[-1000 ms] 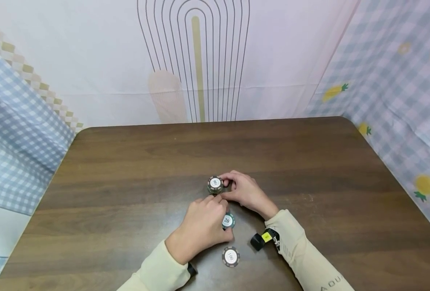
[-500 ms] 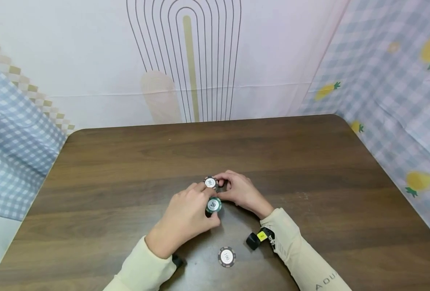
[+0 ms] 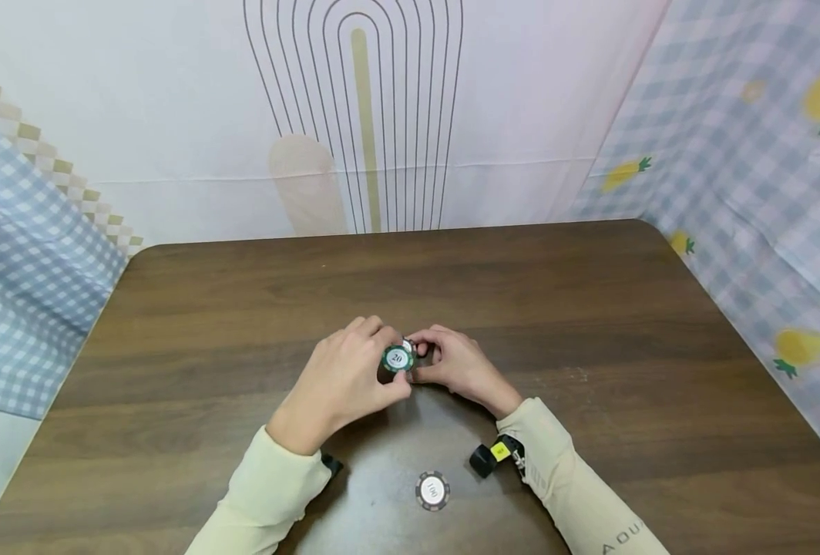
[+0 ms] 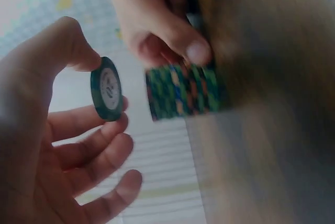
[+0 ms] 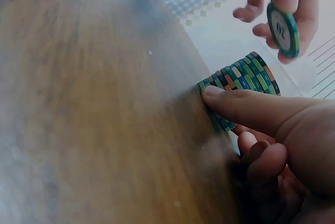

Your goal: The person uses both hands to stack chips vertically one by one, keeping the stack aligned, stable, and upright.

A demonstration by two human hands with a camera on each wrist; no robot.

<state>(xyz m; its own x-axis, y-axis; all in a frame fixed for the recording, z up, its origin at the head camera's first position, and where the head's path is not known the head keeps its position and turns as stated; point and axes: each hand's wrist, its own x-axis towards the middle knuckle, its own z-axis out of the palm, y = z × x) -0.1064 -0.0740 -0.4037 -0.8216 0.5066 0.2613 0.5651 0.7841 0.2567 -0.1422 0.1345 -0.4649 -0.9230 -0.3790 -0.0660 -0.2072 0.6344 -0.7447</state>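
Observation:
My left hand (image 3: 344, 381) pinches a green poker chip (image 3: 398, 358) marked 20 by its edge, thumb on one side and fingertips on the other. This chip is held above the chip stack and apart from it, as both wrist views show. Several green, black and orange-edged chips make up the upright poker chip stack (image 5: 243, 80), which stands on the table. My right hand (image 3: 462, 370) holds the stack's side between thumb and fingers. From the head view the green chip and left hand cover most of the stack.
One dark poker chip (image 3: 432, 491) marked 100 lies flat on the wooden table (image 3: 243, 308), nearer me. A black device with a yellow label (image 3: 499, 450) is strapped at my right wrist. Patterned cloths (image 3: 535, 100) hang behind and beside the table.
My left hand has lifted the green chip from near the table's middle and carried it forward, over the stack. The right hand has stayed at the stack.

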